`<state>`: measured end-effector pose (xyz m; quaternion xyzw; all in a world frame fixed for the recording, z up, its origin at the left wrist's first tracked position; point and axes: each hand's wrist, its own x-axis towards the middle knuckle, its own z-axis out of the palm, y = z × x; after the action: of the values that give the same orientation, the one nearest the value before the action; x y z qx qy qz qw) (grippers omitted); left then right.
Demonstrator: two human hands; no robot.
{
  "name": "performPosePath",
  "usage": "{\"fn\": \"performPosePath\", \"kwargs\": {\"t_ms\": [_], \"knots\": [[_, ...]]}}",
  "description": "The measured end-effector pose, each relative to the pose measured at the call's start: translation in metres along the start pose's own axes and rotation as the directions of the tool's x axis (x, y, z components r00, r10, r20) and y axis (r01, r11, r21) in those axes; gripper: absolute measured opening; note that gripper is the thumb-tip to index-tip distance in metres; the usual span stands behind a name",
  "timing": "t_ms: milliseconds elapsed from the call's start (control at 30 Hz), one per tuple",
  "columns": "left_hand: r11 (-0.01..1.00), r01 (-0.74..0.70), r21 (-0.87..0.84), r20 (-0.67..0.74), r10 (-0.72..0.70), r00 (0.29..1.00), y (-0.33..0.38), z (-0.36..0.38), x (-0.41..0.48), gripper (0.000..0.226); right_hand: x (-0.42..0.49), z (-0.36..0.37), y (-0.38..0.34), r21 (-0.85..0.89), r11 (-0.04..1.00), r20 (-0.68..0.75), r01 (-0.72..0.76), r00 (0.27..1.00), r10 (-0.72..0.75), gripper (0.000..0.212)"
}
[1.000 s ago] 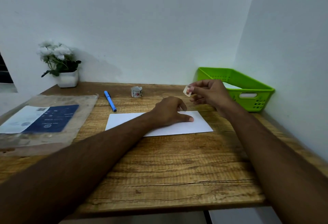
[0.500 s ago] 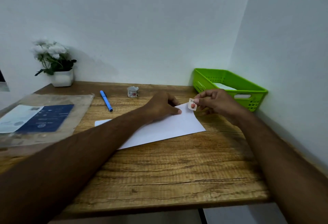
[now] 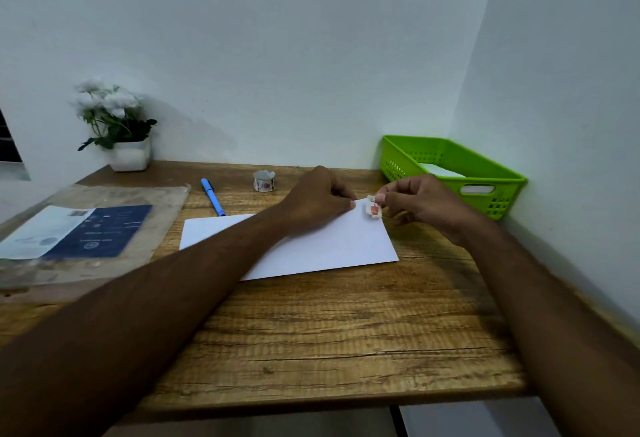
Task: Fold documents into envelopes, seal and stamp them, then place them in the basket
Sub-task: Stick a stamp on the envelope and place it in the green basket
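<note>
Envelope (image 3: 322,246) looks thin and floppy, pinned flat on the desk (image 3: 329,332) by the left hand (image 3: 317,199); right hand (image 3: 420,206) pinches the light stamp (image 3: 373,209) at its edge.

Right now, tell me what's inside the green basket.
Inside the green basket, something flat and white, possibly paper or an envelope, lies on the bottom. The near wall and the right hand cover the rest, so how many pieces are there is unclear.

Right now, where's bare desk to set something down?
Biggest free patch: front of the desk, between the envelope and the near edge. Smaller strip: back, between flower pot and pen. Crowded: far right, where both hands meet at the stamp beside the basket; plastic sleeve fills the left.
</note>
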<state>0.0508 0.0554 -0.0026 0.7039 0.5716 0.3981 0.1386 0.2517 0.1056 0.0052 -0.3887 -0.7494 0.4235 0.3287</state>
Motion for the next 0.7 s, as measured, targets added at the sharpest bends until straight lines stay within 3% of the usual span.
{"fn": "performPosePath", "kwargs": {"t_ms": [700], "knots": [[0.975,-0.186,0.122,-0.028,0.191,0.981,0.0013,0.0001,-0.0027,0.010,-0.0030,0.0019,-0.0069,-0.169,0.980,-0.014,0.103,0.994,-0.107,0.003]]}}
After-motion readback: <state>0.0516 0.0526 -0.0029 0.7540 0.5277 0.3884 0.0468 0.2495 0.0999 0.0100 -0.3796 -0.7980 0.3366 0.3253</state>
